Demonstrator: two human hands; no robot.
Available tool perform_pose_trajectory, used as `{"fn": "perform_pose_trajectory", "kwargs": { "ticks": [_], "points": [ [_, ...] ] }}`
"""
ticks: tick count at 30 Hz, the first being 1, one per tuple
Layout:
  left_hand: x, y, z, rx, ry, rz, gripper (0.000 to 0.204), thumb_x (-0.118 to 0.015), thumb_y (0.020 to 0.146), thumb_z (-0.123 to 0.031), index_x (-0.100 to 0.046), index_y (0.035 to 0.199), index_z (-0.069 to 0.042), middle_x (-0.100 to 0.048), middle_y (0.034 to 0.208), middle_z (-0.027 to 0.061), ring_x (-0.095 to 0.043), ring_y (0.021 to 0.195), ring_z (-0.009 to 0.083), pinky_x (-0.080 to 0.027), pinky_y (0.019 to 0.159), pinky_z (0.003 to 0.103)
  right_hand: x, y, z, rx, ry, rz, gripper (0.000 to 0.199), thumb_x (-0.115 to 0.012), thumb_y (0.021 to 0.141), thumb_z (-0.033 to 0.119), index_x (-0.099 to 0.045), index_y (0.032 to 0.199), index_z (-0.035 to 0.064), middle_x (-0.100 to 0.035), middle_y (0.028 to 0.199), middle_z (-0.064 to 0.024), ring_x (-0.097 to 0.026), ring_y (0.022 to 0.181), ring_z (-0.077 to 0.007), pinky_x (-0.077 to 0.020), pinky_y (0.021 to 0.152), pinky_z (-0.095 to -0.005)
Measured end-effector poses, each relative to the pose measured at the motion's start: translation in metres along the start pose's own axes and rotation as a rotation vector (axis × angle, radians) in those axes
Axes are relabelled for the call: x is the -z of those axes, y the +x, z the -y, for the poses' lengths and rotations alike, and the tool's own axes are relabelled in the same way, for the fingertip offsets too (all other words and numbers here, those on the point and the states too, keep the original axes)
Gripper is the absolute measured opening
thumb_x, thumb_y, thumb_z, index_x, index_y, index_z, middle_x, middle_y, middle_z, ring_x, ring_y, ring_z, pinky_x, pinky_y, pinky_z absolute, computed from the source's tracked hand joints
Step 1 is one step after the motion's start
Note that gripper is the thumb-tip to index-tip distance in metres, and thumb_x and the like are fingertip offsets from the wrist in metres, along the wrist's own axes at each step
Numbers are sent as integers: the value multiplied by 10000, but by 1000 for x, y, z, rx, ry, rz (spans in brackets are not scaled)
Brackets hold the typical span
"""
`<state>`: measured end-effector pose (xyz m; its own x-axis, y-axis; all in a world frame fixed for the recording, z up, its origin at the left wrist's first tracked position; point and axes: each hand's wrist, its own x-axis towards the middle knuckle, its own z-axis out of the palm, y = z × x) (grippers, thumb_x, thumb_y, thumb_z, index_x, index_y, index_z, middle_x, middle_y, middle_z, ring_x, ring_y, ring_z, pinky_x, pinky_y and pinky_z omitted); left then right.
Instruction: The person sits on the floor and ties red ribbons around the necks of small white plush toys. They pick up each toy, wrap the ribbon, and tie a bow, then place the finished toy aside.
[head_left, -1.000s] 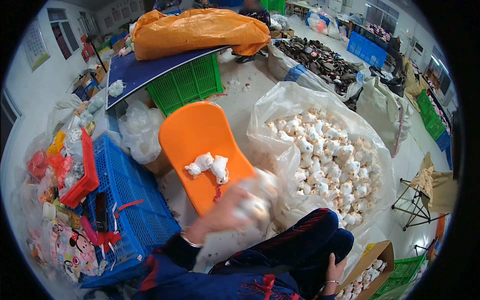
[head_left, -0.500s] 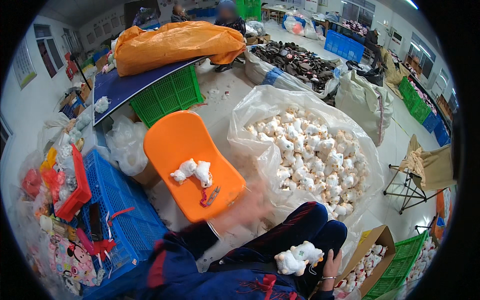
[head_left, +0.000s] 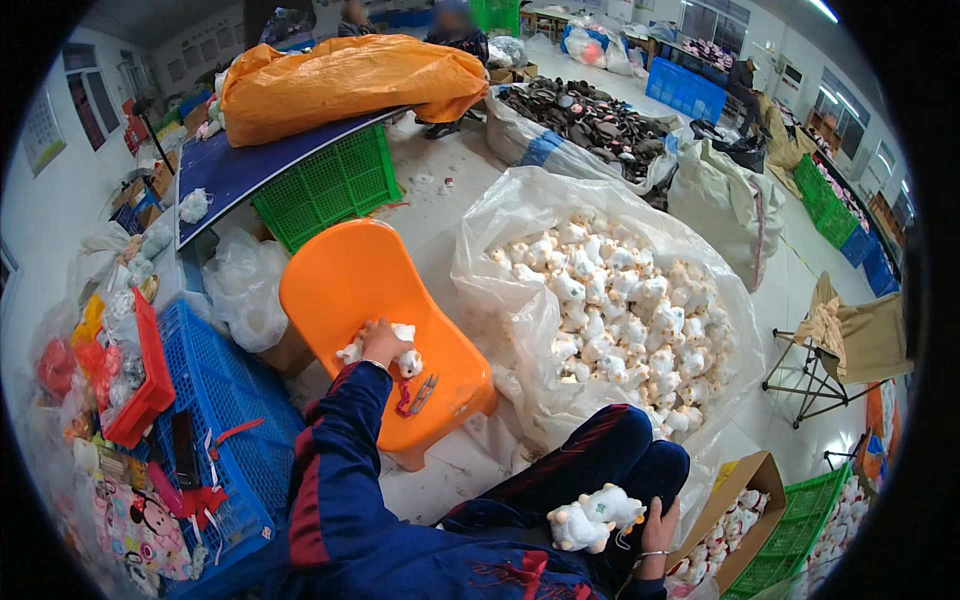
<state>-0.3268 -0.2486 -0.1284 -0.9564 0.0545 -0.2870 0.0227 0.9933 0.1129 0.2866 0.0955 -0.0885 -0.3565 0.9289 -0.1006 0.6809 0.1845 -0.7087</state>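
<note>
My left hand [head_left: 380, 343] is over the orange chair seat, its fingers curled down onto a small white plush toy [head_left: 350, 352]. Against that hand lies a second white plush toy [head_left: 409, 362]. A pair of thread snips [head_left: 424, 394] and a small red item [head_left: 403, 399] rest on the orange chair [head_left: 345, 270] beside the toys. On my lap are two more white plush toys [head_left: 590, 519] lying together. My right hand [head_left: 657, 530] rests beside them on my thigh, fingers stretched out and holding nothing; a thin bracelet circles its wrist.
A big clear plastic bag [head_left: 500, 215] full of white plush toys stands ahead. At left are a blue crate [head_left: 240, 420] and a red tray [head_left: 150, 370]. A cardboard box [head_left: 745, 500] and a green crate [head_left: 800, 525] flank my right side.
My left hand, a blur near the chair's front edge before, has moved forward and left onto the toys on the seat. My right hand and the lap toys stay put.
</note>
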Motion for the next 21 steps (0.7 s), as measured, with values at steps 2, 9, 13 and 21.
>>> {"fn": "perform_pose_trajectory", "kwargs": {
  "ticks": [2,9,13,21],
  "points": [
    [5,3,-13,-59,13,71,973,-747,696,-551,-496,1455,3,-464,1520,255,-392,1429,444,-267,1181,617,2,1,-5,4,15,-19,665,-631,998,327,-420,1475,-85,-507,1448,-288,-498,1338,-417,-364,1150,-434],
    [-19,19,-22,-95,-132,-173,730,-760,749,-546,-670,1306,-82,-637,1354,213,-586,1263,414,-461,1069,547,17,-3,12,-13,-10,-29,614,-639,987,293,-459,1454,-62,-558,1391,-279,-536,1291,-413,-389,1128,-438],
    [42,55,4,-318,-1006,49,568,-827,727,-376,-706,1130,6,-731,1064,205,-739,893,283,-606,737,420,10,1,-20,49,-22,-72,623,-614,1009,338,-451,1457,-62,-561,1394,-274,-543,1281,-403,-394,1122,-430],
    [201,-126,-44,-983,-773,-71,642,-815,747,-192,-538,1308,-51,-553,1261,113,-593,1170,233,-527,983,392,4,4,-8,48,27,23,668,-616,1011,382,-436,1473,-65,-563,1391,-279,-555,1271,-402,-414,1095,-429]
  ]
}}
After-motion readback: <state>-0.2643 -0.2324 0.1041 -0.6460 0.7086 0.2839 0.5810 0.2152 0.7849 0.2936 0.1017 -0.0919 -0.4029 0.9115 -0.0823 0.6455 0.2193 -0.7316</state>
